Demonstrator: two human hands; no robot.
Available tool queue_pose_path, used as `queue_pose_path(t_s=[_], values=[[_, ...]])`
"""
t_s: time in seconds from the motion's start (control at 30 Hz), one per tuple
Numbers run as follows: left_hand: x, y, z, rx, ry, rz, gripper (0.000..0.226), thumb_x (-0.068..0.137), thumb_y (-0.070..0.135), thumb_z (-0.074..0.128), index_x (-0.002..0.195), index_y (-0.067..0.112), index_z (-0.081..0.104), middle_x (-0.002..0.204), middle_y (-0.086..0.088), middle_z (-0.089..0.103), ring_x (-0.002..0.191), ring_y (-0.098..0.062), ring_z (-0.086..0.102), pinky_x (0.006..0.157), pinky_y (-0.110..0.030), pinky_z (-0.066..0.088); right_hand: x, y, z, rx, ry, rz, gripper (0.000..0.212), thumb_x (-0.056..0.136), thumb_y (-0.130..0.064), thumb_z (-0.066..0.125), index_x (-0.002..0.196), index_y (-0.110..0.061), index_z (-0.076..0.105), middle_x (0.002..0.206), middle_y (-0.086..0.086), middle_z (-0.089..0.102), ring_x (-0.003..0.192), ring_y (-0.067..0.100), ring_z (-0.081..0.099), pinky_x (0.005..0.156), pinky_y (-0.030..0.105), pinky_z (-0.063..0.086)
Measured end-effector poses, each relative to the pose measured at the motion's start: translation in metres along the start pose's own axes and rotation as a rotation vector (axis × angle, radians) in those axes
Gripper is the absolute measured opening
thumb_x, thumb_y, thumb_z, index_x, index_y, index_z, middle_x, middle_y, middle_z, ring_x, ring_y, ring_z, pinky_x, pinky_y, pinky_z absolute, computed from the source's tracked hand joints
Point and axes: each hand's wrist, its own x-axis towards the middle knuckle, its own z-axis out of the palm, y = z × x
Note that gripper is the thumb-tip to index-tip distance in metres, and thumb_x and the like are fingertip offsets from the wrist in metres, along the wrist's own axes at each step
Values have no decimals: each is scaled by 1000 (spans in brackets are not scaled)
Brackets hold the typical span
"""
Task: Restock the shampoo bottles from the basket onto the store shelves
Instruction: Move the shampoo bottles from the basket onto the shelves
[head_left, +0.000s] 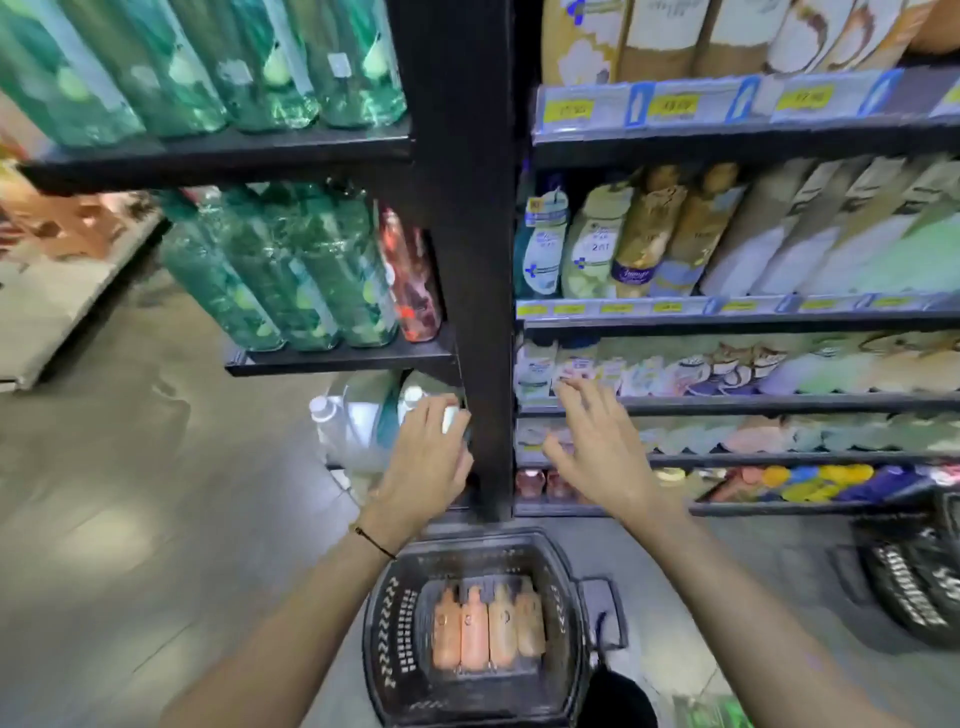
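Four peach-orange plastic shampoo bottles (488, 626) lie side by side, touching, on the bottom of a black perforated plastic shopping basket (387, 618) that stands on the floor at the near centre, just in front of the shelving. Nothing else shows in the basket.

Above it, the left hand (428, 462) is curled around something with a white cap (450, 419) at the lowest left shelf, right beside the black upright post (462, 249); what the cap belongs to is hidden by the hand. A thin dark cord band (372, 540) circles that wrist. The right hand (597, 447) hangs empty with fingers spread, in front of the lower right shelves.

Left of the post, tall green translucent bottles (291, 270) fill two black shelves (337, 358), with one red patterned bottle (410, 280) at the right end of the lower row. Large clear jugs (358, 421) stand beneath.

Right of the post, tiers of cream, gold and pale green refill pouches (649, 234) sit behind yellow price tags (670, 106). The bottom tier holds a few pinkish bottles (540, 483) near the post and bottles with coloured caps (810, 478) further right.

A second black basket (914, 587) stands at the far right on the grey tiled floor (130, 493).
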Motion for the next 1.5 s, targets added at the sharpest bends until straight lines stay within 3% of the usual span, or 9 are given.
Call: queue_pose_path(t_s=[0.17, 0.3, 0.4, 0.7, 1.0, 1.13, 1.3, 1.4, 1.5], values=[[-88, -56, 57, -28, -346, -108, 37, 81, 32, 57, 107, 7, 62, 112, -18, 57, 98, -39, 56, 76, -45, 53, -49, -36, 102, -54, -346, 57, 44, 82, -34, 57, 117, -7, 60, 112, 13, 59, 101, 39, 57, 76, 47, 52], [-144, -92, 116, -34, -557, -167, 38, 72, 23, 75, 103, 7, 62, 100, -17, 57, 84, -39, 57, 62, -44, 50, -87, -45, 179, -70, -602, 65, 54, 85, -36, 54, 129, -6, 57, 123, 16, 58, 115, 42, 55, 87, 49, 51], [-184, -111, 167, -57, -669, -235, 45, 77, 29, 55, 115, 7, 63, 101, -16, 58, 85, -39, 57, 64, -42, 52, -109, -44, 233, -60, -767, 60, 50, 89, -34, 54, 134, -11, 52, 134, 13, 51, 126, 40, 48, 98, 52, 47], [-268, -126, 371, -133, -968, -390, 63, 95, 27, 55, 150, 3, 35, 147, -21, 43, 134, -42, 42, 111, -48, 39, -161, 18, 443, -69, -852, 127, 52, 88, -31, 40, 136, -12, 46, 130, 18, 58, 117, 42, 58, 88, 54, 55], [-323, -122, 622, -678, -892, -1210, 72, 90, 38, 71, 145, 3, 41, 138, -20, 55, 127, -38, 56, 106, -40, 46, -236, 106, 642, -130, -1009, 150, 60, 98, -34, 46, 153, -17, 28, 151, 7, 35, 136, 28, 34, 108, 44, 39], [-344, -109, 687, -791, -970, -1320, 37, 99, 24, 62, 128, 0, 63, 130, -19, 66, 120, -34, 63, 100, -34, 50, -265, 129, 683, -86, -999, 151, 56, 102, -32, 38, 154, -16, 25, 154, 8, 35, 141, 29, 33, 113, 42, 36], [-361, -106, 719, -753, -1076, -1363, 39, 94, 30, 64, 125, 7, 65, 120, -10, 65, 102, -23, 58, 91, -25, 44, -288, 135, 708, -4, -1061, 201, 53, 99, -29, 46, 148, -16, 32, 146, 4, 38, 132, 30, 38, 111, 49, 38], [-366, -107, 717, -770, -1047, -1394, 46, 96, 36, 64, 129, 4, 65, 129, -15, 67, 117, -30, 63, 96, -30, 47, -301, 133, 715, 18, -1015, 164, 47, 92, -24, 57, 137, -12, 48, 128, 9, 51, 115, 32, 51, 93, 48, 50], [-363, -112, 699, -730, -965, -1425, 46, 94, 36, 70, 128, 7, 60, 125, -8, 65, 118, -28, 61, 91, -27, 43, -303, 123, 720, 84, -968, 217, 48, 92, -20, 61, 137, -8, 51, 127, 9, 53, 114, 30, 52, 96, 46, 50]])
